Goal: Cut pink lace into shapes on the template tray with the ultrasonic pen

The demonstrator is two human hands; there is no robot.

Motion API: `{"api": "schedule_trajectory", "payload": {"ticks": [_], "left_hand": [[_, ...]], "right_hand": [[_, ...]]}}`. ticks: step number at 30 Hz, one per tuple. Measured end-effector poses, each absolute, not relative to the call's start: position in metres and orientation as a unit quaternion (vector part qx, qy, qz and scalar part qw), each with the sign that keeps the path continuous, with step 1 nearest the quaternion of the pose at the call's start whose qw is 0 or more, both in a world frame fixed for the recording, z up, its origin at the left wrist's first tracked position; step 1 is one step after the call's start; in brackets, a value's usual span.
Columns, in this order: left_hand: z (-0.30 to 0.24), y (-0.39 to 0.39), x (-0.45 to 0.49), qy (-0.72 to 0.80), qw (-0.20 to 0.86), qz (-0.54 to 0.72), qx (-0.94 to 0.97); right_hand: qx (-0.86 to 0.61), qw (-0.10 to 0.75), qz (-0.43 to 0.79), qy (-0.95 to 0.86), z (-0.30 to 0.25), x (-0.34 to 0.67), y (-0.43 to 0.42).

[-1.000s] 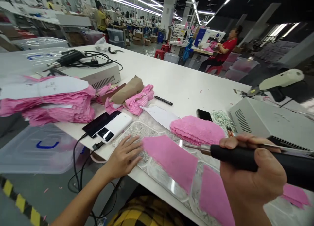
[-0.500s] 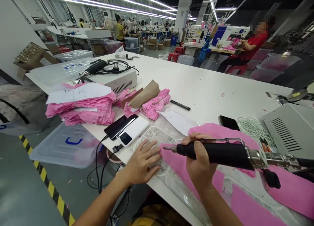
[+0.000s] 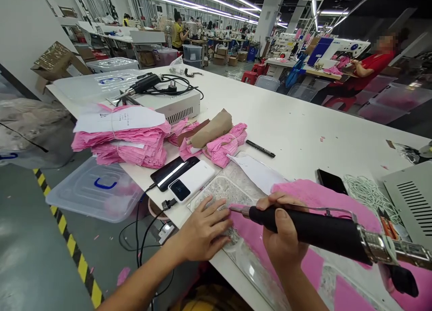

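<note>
Bare forearms (image 3: 143,277), bare fingers (image 3: 219,230), yellow-and-dark clothing (image 3: 205,299)

From the head view I have the left hand (image 3: 205,232) spread by the near edge of the worktop (image 3: 286,126), fingers over a clear plate (image 3: 232,185), beside the end of a pink piece (image 3: 249,232). I see the right hand (image 3: 285,232) gripping a black-handled tool (image 3: 313,232), its metal point (image 3: 240,210) at that same end. Leftward along the near edge: a white power bank (image 3: 195,178), a dark phone (image 3: 172,171), then a tied pink stack (image 3: 131,144) overhanging it.
</note>
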State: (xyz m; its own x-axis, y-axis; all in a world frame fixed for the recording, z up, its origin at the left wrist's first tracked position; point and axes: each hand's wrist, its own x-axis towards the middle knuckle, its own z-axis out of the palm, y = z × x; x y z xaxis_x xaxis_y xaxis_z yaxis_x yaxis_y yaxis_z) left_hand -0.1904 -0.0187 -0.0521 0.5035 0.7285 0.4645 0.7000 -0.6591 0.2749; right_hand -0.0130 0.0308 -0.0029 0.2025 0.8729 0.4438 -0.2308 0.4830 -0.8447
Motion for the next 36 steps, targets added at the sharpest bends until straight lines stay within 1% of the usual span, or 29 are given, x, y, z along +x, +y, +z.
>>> {"api": "schedule_trajectory", "payload": {"ticks": [16,20,22,26,29,33,36], "left_hand": [[-0.058,-0.020,-0.187,0.408,0.008,0.312,0.858],[-0.057,-0.019,-0.188,0.409,-0.002,0.312,0.857],[-0.055,-0.019,-0.190,0.404,-0.008,0.311,0.860],[-0.051,-0.016,-0.194,0.377,-0.046,0.331,0.864],[-0.048,-0.009,-0.182,0.351,-0.061,0.363,0.861],[-0.037,-0.017,-0.128,0.302,-0.025,0.378,0.875],[-0.030,-0.030,-0.073,0.241,0.014,0.378,0.894]], "right_hand": [[-0.330,0.697,0.389,-0.504,0.001,-0.014,0.029],[-0.341,0.696,0.423,-0.470,0.017,-0.004,0.022],[-0.349,0.707,0.420,-0.450,0.031,0.013,0.014],[-0.361,0.757,0.340,-0.426,0.056,0.069,-0.002],[-0.393,0.784,0.262,-0.404,0.060,0.119,-0.014],[-0.447,0.803,0.192,-0.345,0.044,0.170,-0.030],[-0.461,0.806,0.190,-0.319,0.026,0.186,-0.038]]}}
